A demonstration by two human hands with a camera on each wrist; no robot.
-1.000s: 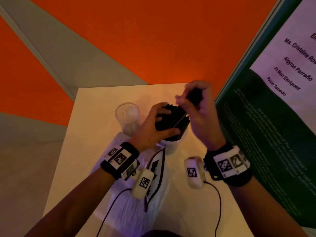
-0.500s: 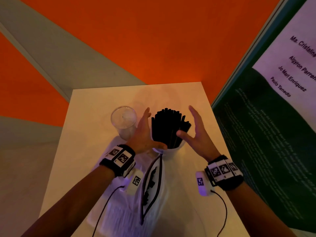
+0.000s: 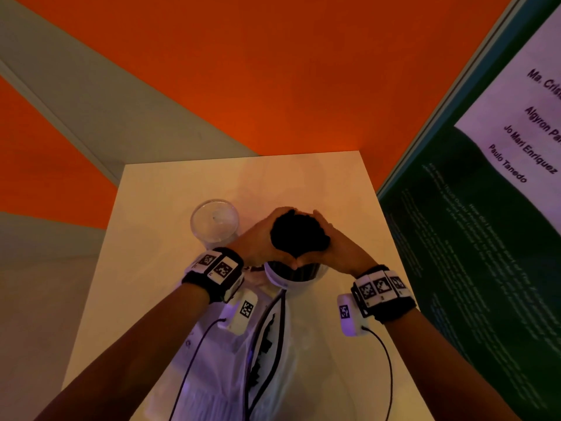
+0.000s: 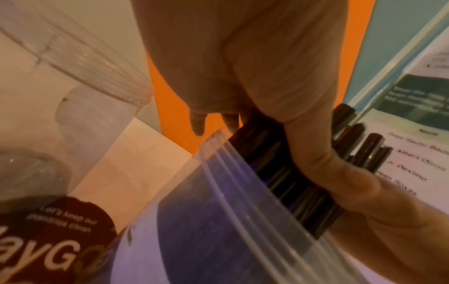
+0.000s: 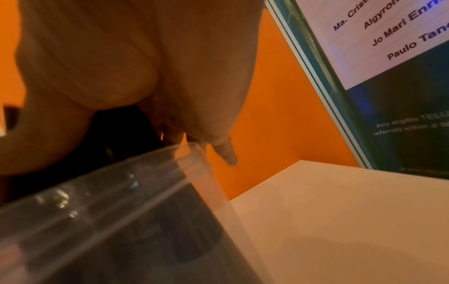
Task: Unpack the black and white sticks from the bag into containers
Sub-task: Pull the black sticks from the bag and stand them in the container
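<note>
Far half of the surface [image 3: 303, 174] lies bare — open room there. The empty cup [image 3: 214, 223] stands just left of the left hand [image 3: 258, 244]; the board [image 3: 473, 238] walls the right side; the bag [image 3: 230, 354] covers the near middle.

Pale table [image 3: 151, 268] set in corner. Orange wall [image 3: 273, 71] behind, grey diagonal band [image 3: 91, 95] crossing it at left. Dark green poster board [image 3: 473, 253] just right of table, white panel [image 3: 522, 117] at its top printed with names; smaller text below too blurred to read.
</note>
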